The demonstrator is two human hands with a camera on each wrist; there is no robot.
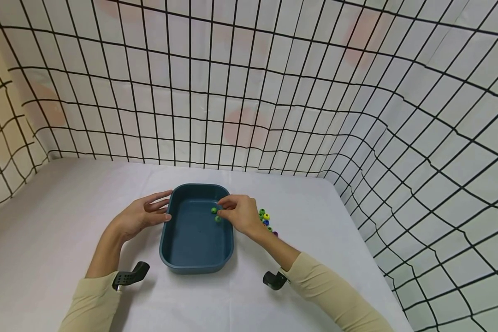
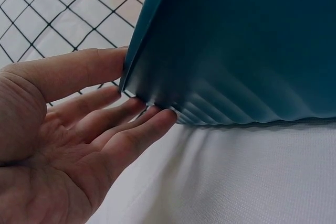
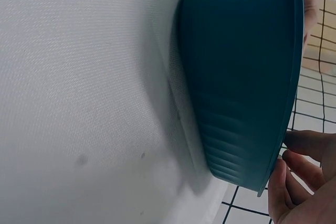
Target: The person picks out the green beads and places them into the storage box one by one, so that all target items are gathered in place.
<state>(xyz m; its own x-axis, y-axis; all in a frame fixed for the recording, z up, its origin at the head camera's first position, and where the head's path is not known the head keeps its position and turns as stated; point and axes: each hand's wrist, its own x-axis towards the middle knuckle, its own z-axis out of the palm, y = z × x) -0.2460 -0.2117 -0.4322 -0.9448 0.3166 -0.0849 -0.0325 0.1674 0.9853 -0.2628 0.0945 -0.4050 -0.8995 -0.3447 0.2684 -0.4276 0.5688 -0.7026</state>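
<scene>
A dark teal rectangular tray (image 1: 197,240) stands on the white-covered table. My left hand (image 1: 143,214) is at its left side, with fairly straight fingers touching the outer wall in the left wrist view. Over the right rim reaches my right hand (image 1: 241,216), its thumb and forefinger apart above the inside. Right by those fingertips I see a green bead (image 1: 214,210), and another green bead (image 1: 217,219) sits just below it. No bead shows clearly between the right fingers; part of that hand is hidden behind the tray in the right wrist view.
Several loose beads (image 1: 266,216), green, yellow, blue and purple, lie on the table right of the tray, partly behind the right wrist. A black-lined white wall (image 1: 216,92) encloses the back and sides. Black wrist cameras (image 1: 131,275) hang beneath both sleeves.
</scene>
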